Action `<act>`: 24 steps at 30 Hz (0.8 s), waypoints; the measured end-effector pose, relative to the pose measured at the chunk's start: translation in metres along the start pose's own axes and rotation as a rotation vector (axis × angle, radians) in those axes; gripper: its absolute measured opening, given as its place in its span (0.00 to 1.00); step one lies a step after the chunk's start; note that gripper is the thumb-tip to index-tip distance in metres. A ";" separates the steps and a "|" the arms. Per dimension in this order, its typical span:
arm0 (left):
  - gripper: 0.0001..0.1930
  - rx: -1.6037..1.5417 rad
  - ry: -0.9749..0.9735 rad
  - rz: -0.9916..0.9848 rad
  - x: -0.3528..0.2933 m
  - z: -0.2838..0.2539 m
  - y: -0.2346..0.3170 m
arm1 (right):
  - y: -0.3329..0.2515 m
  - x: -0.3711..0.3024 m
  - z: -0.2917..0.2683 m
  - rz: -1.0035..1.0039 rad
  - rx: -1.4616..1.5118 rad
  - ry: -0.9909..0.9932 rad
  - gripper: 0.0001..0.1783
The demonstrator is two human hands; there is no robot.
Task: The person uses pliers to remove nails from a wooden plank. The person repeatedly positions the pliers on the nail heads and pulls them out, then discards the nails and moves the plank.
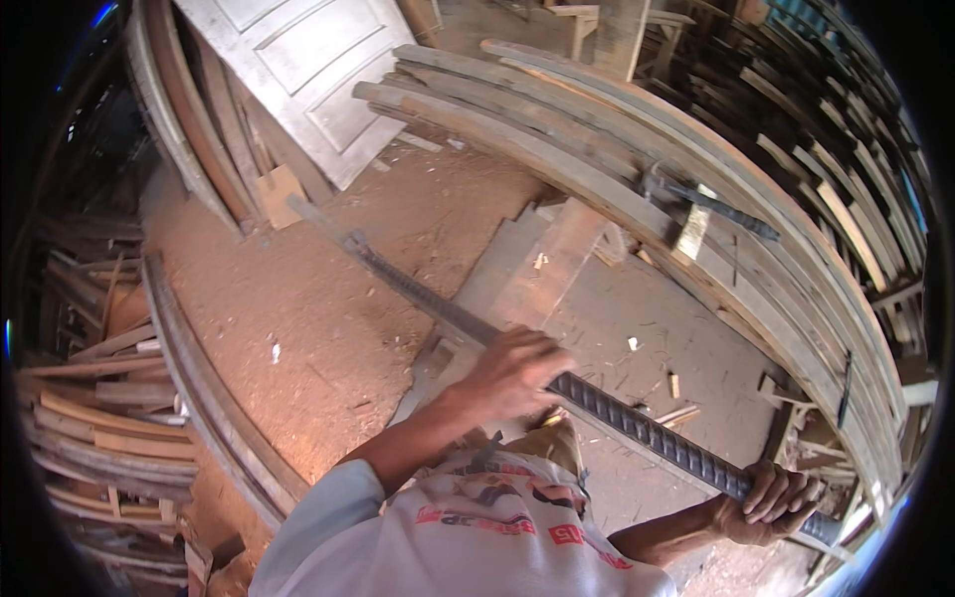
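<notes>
A long dark ribbed steel bar (647,435) slants across the view from the lower right toward the upper left. My left hand (519,366) is closed around its middle. Near the bar's lower right end, my right hand (776,505) grips it with the fingers wrapped over the top. The far end (356,242) of the bar has a small bent or forked shape, too small to make out. A pale narrow strip shows along the bar's lower edge and past its far end, reaching a small light wooden piece (281,195).
Long planks (557,149) lie stacked at the right, with a black-handled hammer (731,211) and a wood block (693,227) on top. A white panelled door (318,70) leans at the back. Scrap wood (109,428) is piled left; a short board (557,261) lies ahead.
</notes>
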State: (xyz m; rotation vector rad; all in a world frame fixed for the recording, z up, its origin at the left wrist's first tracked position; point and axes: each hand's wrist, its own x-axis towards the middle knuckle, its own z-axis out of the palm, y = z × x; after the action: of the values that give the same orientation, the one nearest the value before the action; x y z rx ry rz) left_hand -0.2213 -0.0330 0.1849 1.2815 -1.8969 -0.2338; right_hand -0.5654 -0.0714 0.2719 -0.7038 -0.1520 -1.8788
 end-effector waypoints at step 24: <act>0.19 -0.315 -0.481 -0.359 -0.171 -0.001 0.071 | -0.165 -0.079 0.106 0.026 -0.387 -0.068 0.23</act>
State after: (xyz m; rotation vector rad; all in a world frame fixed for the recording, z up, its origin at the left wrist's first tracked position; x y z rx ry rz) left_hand -0.2437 0.1443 0.1362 1.4216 -1.8925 -1.0662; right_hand -0.6483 0.1059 0.3519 -1.0266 0.1833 -1.8797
